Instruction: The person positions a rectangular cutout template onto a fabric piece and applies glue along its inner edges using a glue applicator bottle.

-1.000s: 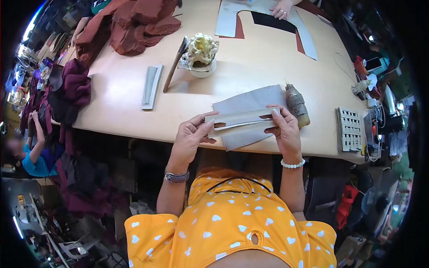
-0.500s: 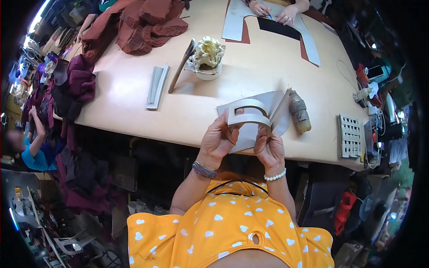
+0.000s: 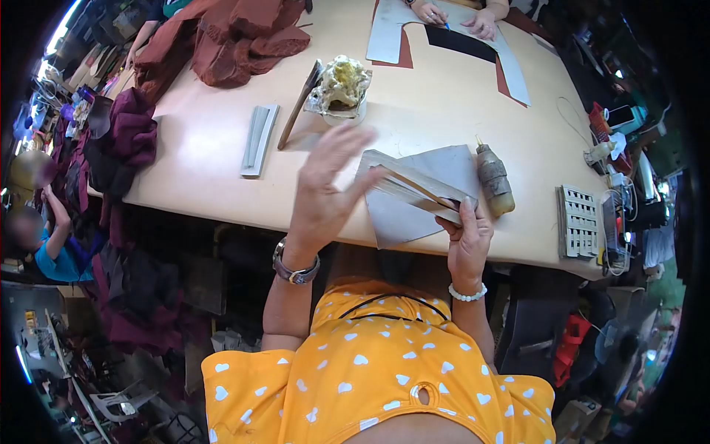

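Observation:
My right hand [image 3: 470,238] pinches one end of a pale, flattened strip [image 3: 403,181] with a long slit through which brown shows. My left hand [image 3: 325,194] is raised at the strip's other end, blurred by motion, its fingers spread and holding nothing. Whether the thumb touches the strip I cannot tell. Under the strip lies a grey sheet [image 3: 399,224] on the table. Just right of the sheet is a wrapped bottle [image 3: 495,180] with a thin nozzle.
A crusted pot [image 3: 342,87], a wooden-handled tool [image 3: 299,109] and pale strips [image 3: 259,140] stand beyond my left hand. Rust-red pieces [image 3: 244,41] lie far left. Across the table, another person's hands [image 3: 481,24] work on a pale panel [image 3: 384,37]. A slotted rack [image 3: 578,222] is at right.
My left hand has let go of the strip and moved up and left, opening. The curved strip is now flattened and slanted, held by my right hand, which has shifted slightly right.

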{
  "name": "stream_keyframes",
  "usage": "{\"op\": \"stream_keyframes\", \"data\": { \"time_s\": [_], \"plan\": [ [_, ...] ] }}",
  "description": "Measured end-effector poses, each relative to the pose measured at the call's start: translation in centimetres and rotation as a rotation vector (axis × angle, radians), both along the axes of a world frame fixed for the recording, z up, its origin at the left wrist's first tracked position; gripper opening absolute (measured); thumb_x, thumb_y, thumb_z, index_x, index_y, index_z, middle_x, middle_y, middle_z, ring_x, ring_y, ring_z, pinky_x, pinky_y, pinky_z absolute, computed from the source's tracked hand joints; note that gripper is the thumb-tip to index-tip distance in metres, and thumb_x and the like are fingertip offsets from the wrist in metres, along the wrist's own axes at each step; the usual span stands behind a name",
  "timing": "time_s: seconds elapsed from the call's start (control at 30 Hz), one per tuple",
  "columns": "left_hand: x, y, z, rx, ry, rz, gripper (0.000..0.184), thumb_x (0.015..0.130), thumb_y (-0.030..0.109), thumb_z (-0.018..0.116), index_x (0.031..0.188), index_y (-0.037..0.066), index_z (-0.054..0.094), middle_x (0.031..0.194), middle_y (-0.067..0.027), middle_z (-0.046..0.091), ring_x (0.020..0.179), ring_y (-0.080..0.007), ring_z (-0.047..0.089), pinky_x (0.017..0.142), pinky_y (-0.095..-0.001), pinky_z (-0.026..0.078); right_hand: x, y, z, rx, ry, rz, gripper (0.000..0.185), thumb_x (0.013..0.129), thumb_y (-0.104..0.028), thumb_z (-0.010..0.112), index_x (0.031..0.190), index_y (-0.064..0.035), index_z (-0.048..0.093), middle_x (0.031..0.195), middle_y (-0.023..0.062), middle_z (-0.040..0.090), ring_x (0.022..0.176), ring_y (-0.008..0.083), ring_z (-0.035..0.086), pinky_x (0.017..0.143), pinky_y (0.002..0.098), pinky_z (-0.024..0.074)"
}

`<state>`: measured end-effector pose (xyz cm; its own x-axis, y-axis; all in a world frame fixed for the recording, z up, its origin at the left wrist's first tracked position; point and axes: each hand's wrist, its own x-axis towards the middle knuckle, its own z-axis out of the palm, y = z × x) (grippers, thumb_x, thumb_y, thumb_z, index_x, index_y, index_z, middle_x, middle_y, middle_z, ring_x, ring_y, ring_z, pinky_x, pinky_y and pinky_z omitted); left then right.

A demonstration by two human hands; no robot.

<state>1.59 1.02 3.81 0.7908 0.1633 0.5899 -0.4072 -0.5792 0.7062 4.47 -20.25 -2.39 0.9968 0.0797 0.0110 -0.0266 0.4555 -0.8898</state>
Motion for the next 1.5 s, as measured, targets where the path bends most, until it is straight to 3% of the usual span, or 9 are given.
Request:
{"op": "stream_keyframes", "data": {
  "time_s": [0.33,0.57,0.83,0.97,1.03,1.13,1.4,1.43,1.5],
  "plan": [
    [-0.2,0.8,-0.4,0.173,0.114,-0.218,0.012,0.075,0.007,0.07,0.087,0.007,0.069,0.087,-0.0044,0.068,0.094,-0.0207,0.062,0.098,-0.0441,0.035,-0.1,-0.2,0.2,0.025,0.048,0.029,0.02,0.093,-0.019,0.05,0.099,-0.0012,0.059,0.092,0.0083,0.065,0.083,0.0142,0.065,0.064,0.0265,0.0573],
    [-8.7,7.7,-1.7,-0.447,0.076,0.375,0.009,0.08,-0.003,0.06,0.086,-0.005,0.066,0.08,-0.0064,0.065,0.074,-0.0123,0.058,0.073,-0.0236,0.045,1.3,-1.8,0.2,0.023,0.046,-0.067,0.024,0.093,-0.021,0.051,0.104,-0.0002,0.057,0.092,0.0134,0.065,0.077,0.0156,0.065,0.063,0.0254,0.0569],
    [-22.8,14.1,-21.8,-0.855,1.017,0.575,0.015,0.079,0.009,0.067,0.091,0.001,0.067,0.075,-0.0052,0.066,0.064,-0.0104,0.064,0.056,-0.02,0.052,1.6,-3.8,0.0,0.029,0.043,-0.081,0.029,0.093,-0.023,0.05,0.11,0.0007,0.055,0.095,0.0138,0.065,0.078,0.0183,0.065,0.067,0.0268,0.0561],
    [-19.7,13.8,-28.5,-0.989,0.808,0.799,0.007,0.076,0.007,0.064,0.082,0.002,0.064,0.074,-0.0071,0.065,0.063,-0.0159,0.066,0.054,-0.0254,0.052,1.0,-4.0,-0.4,0.052,0.019,-0.059,0.027,0.093,-0.022,0.05,0.109,-0.0008,0.058,0.095,0.0115,0.067,0.08,0.0193,0.067,0.068,0.0268,0.0558],
    [-15.7,15.4,-33.4,-0.894,0.897,0.902,0.016,0.076,0.018,0.064,0.076,0.002,0.067,0.069,-0.0083,0.066,0.059,-0.0183,0.065,0.053,-0.0253,0.049,0.7,-4.2,-0.5,0.049,0.013,-0.068,0.027,0.093,-0.022,0.05,0.108,-0.0007,0.058,0.095,0.0115,0.067,0.08,0.019,0.067,0.068,0.0267,0.0559],
    [-11.6,18.6,-36.2,0.743,0.851,0.761,0.027,0.076,0.037,0.06,0.08,0.012,0.069,0.074,-0.0076,0.067,0.062,-0.0221,0.066,0.054,-0.0319,0.052,0.3,-4.5,-0.3,0.024,0.03,-0.086,0.029,0.093,-0.023,0.049,0.11,-0.0001,0.054,0.095,0.013,0.065,0.078,0.0168,0.065,0.067,0.0262,0.056],
    [-10.7,18.6,-37.7,0.771,1.047,0.757,0.024,0.083,0.029,0.053,0.084,0.011,0.068,0.083,-0.0108,0.068,0.072,-0.0256,0.067,0.059,-0.0346,0.054,-0.9,-3.9,-0.6,0.003,0.052,-0.087,0.026,0.093,-0.022,0.049,0.108,-0.0009,0.054,0.093,0.0123,0.065,0.078,0.0157,0.065,0.064,0.0248,0.0563],
    [-11.5,17.2,-36.1,0.652,1.038,0.746,0.022,0.084,0.026,0.053,0.087,0.01,0.067,0.084,-0.0102,0.068,0.072,-0.0231,0.066,0.059,-0.0323,0.053,-1.1,-3.6,-0.7,0.0,0.057,-0.079,0.026,0.093,-0.022,0.049,0.107,-0.0009,0.055,0.093,0.0123,0.065,0.078,0.0155,0.065,0.064,0.0247,0.0564],
    [-12.8,12.2,-31.7,-0.697,0.797,0.672,0.02,0.084,0.02,0.054,0.093,0.006,0.065,0.085,-0.0089,0.067,0.072,-0.0182,0.066,0.06,-0.0276,0.051,-1.6,-2.9,-0.7,-0.053,0.046,-0.003,0.023,0.094,-0.019,0.049,0.104,0.0,0.055,0.093,0.0122,0.065,0.079,0.0153,0.065,0.062,0.0251,0.0567]
  ]
}}
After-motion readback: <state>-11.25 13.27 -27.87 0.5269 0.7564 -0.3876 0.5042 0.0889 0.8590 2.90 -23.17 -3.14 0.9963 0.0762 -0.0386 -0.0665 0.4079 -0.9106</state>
